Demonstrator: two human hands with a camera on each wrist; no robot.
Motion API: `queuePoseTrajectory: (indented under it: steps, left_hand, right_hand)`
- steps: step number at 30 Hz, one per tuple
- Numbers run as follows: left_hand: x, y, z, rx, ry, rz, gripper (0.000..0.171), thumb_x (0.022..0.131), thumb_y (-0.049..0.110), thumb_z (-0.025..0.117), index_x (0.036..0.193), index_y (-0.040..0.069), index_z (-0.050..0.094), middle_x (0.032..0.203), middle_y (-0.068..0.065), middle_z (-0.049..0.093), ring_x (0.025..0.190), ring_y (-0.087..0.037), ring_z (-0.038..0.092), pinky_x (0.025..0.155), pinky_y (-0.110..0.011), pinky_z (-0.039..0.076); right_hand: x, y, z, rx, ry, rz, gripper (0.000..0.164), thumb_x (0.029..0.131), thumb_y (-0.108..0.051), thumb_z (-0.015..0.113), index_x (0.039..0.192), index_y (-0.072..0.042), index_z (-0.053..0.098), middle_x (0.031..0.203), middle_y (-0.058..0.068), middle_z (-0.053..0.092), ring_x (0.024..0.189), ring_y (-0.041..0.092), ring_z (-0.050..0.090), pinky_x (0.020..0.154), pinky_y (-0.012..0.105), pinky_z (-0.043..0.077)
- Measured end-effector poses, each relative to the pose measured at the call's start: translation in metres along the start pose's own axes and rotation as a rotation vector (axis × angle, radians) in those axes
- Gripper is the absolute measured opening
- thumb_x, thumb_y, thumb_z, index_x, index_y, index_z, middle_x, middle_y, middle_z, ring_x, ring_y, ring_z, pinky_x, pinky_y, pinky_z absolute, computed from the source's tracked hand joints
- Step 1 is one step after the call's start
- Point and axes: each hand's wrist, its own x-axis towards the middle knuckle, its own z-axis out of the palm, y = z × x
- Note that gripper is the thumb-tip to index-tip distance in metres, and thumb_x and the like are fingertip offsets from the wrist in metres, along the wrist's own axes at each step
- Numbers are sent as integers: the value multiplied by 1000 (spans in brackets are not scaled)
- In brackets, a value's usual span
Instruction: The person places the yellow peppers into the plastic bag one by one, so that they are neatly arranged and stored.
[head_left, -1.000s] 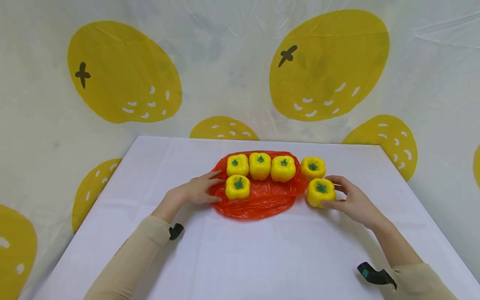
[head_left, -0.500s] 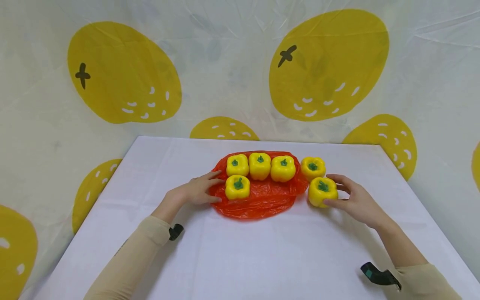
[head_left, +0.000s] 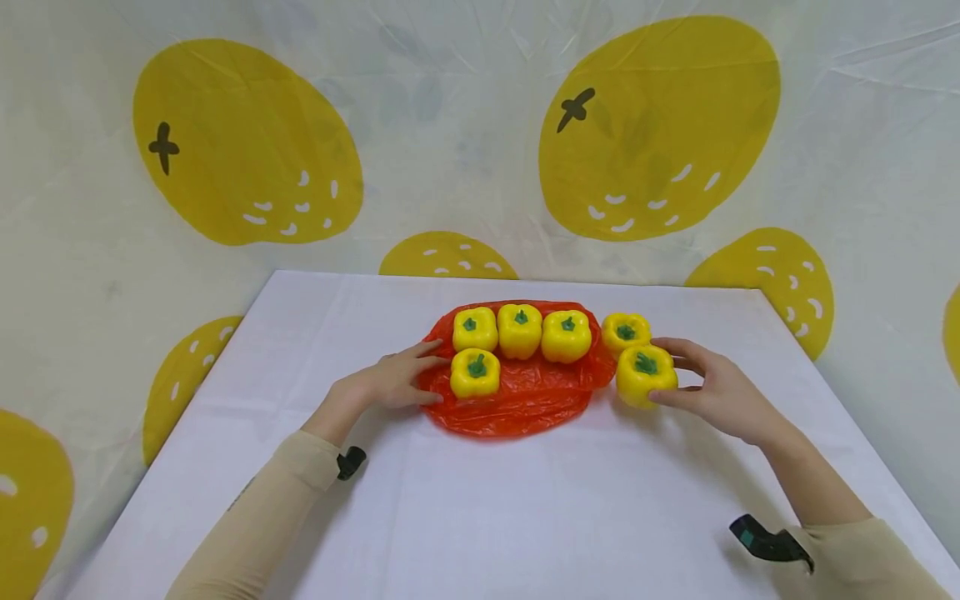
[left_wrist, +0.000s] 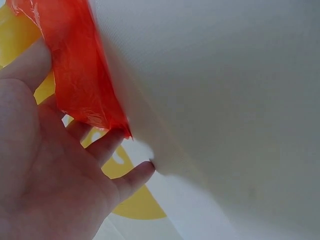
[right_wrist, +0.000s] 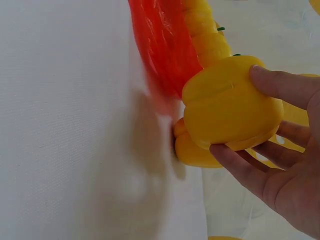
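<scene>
My right hand (head_left: 723, 396) grips a yellow bell pepper (right_wrist: 230, 102) between thumb and fingers. In the right wrist view the pepper's underside shows, raised off the white cloth. Close behind it another yellow bell pepper (head_left: 626, 332) rests beside the bag. A crumpled red plastic bag (head_left: 517, 414) lies flat, with three peppers (head_left: 520, 331) in a row on it and one more pepper (head_left: 474, 375) in front of the row's left end. At the bag's left edge my left hand (head_left: 395, 379) touches the red film, fingers spread and mostly straight.
A white cloth (head_left: 480, 517) covers the table. Behind its back edge hangs a pale curtain (head_left: 450, 125) printed with big yellow fruit. Dark wrist devices (head_left: 768, 542) sit at both sleeve cuffs.
My right hand has lifted the front right pepper off the cloth and moved it slightly away from me and to the right. The left hand, the bag and the other peppers stay put.
</scene>
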Motion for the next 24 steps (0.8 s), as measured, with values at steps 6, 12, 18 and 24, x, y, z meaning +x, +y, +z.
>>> queuePoseTrajectory:
  steps: [6, 12, 18, 24]
  left_hand:
    - [0, 1, 0, -4, 1, 7, 69, 96, 41, 70, 156, 19, 45, 170, -7, 18, 153, -35, 21, 116, -68, 22]
    - [-1, 1, -1, -5, -1, 3, 68, 96, 41, 70, 156, 19, 45, 170, -8, 18, 153, -35, 21, 116, -68, 22]
    - [-2, 2, -1, -5, -2, 4, 68, 96, 41, 70, 156, 19, 46, 170, -8, 18, 153, -35, 21, 116, -68, 22]
    - [-2, 3, -2, -16, -3, 1, 68, 96, 40, 71, 156, 18, 46, 170, -7, 19, 153, -35, 21, 116, -69, 21]
  right_hand:
    - [4, -13, -5, 9, 2, -25, 71, 93, -30, 79, 151, -8, 46, 150, 18, 48, 133, 45, 46, 84, 19, 54]
    - [10, -26, -4, 28, 16, -42, 71, 92, -30, 79, 152, -8, 46, 151, 15, 48, 133, 41, 46, 84, 17, 53]
    - [16, -37, 0, 63, 17, -76, 70, 93, -28, 79, 152, -9, 47, 150, 12, 50, 132, 38, 47, 85, 17, 53]
    - [26, -48, 8, 81, 20, -95, 70, 91, -26, 81, 152, -12, 48, 148, 8, 52, 130, 32, 48, 85, 18, 54]
